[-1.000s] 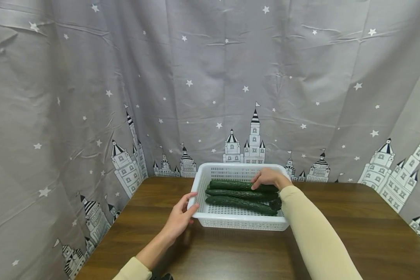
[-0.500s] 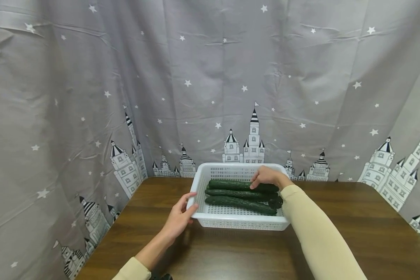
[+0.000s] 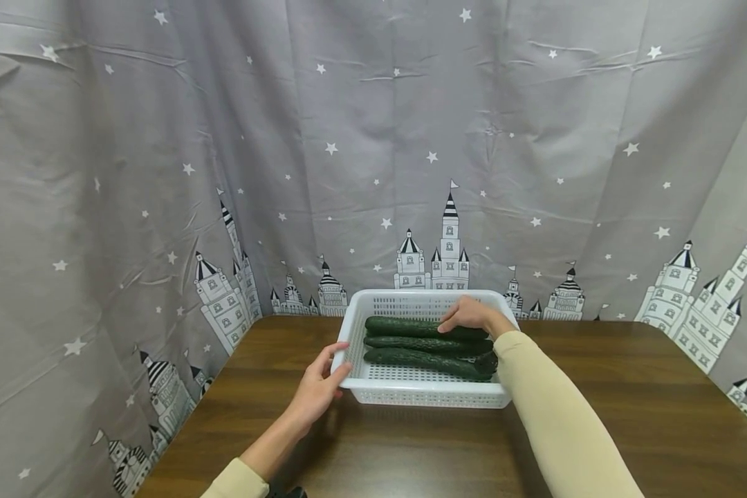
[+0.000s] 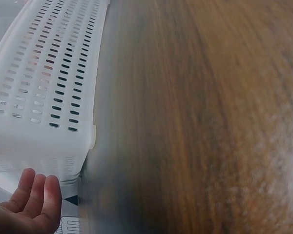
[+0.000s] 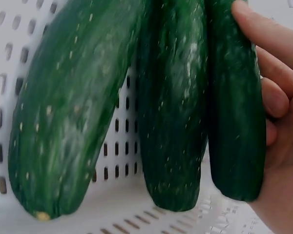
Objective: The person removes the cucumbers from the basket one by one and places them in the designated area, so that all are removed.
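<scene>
Three dark green cucumbers lie side by side in a white perforated plastic basket (image 3: pixel 432 393), seen in the head view. My left hand (image 3: pixel 314 391) grips the basket's left rim, thumb on top; in the left wrist view its fingers (image 4: pixel 51 200) curl up by the basket's end. My right hand (image 3: pixel 471 315) reaches in and holds the far cucumber (image 3: pixel 401 326), thumb on its near side and fingers behind it. Beside that one lie the middle cucumber (image 5: pixel 173 122) and the near cucumber (image 5: pixel 73 112), neither held. The far cucumber's right part is partly covered by the hand.
The basket stands on a brown wooden table (image 3: pixel 597 394), toward its back edge. Behind and to the left hangs a grey curtain (image 3: pixel 361 173) printed with stars and castles. A black wrist device (image 3: pixel 487 362) at the right sleeve overlaps the cucumbers' right ends.
My right hand has shifted slightly to the left, and the far cucumber has slid left with it. My left hand stays on the rim; the other two cucumbers look about the same.
</scene>
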`<control>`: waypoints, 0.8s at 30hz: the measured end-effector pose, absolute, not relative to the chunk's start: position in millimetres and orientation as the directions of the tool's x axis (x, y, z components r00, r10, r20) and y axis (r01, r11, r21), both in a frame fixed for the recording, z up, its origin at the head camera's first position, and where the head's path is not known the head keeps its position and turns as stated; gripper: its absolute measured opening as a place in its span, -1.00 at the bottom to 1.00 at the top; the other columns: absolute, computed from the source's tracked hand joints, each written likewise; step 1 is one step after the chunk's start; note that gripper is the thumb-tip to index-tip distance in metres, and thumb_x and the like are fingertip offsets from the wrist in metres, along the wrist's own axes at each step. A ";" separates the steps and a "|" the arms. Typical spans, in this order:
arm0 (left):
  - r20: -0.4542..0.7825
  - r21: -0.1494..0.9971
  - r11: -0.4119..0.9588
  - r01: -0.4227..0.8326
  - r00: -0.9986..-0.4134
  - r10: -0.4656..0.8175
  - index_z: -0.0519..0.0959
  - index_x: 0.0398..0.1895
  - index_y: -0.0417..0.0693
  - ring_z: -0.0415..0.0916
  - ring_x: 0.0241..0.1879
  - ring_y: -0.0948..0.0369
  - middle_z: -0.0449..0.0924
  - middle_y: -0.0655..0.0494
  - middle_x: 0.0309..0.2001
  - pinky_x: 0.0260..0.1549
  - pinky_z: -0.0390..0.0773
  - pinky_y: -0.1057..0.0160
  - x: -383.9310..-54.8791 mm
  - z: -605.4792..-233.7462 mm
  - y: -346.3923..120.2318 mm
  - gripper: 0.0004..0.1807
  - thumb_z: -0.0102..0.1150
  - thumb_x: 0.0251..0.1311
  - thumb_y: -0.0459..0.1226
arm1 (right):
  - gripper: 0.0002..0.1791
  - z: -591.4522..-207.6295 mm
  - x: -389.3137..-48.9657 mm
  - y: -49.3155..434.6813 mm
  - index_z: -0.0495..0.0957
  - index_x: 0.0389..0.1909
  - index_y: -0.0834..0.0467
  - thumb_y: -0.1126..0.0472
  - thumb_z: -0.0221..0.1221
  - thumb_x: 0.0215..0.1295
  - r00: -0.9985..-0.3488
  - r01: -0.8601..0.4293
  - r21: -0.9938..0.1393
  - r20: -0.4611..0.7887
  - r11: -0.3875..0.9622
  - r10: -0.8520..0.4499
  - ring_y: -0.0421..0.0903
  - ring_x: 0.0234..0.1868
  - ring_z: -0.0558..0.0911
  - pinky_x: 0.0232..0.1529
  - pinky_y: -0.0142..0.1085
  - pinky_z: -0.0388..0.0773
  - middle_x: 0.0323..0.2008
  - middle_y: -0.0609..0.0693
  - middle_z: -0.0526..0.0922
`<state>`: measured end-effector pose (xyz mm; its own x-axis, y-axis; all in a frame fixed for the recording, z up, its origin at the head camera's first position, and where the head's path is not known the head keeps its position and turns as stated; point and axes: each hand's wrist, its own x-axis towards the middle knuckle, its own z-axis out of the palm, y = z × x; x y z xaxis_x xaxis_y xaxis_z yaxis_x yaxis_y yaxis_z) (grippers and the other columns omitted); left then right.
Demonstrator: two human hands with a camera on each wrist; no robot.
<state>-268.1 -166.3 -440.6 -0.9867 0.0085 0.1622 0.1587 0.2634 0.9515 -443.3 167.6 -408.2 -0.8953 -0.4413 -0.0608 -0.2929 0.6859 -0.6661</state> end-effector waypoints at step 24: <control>0.162 0.953 0.259 0.157 -0.987 0.004 0.44 0.34 0.07 0.49 -0.29 0.17 0.58 -0.20 -0.11 -0.37 0.56 0.18 -266.2 -441.2 -164.4 -0.54 0.18 0.40 -0.26 | -0.51 -415.7 -430.2 169.2 0.69 0.08 0.19 0.04 0.43 0.16 -0.935 -0.190 -0.658 -0.105 0.729 -0.339 0.25 0.35 0.44 0.31 0.08 0.42 0.28 0.25 0.54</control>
<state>-266.2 -164.4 -441.2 -0.9868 0.0040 0.1620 0.1575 0.2595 0.9528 -430.2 169.2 -415.7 -0.9347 -0.3395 -0.1054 -0.1905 0.7286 -0.6579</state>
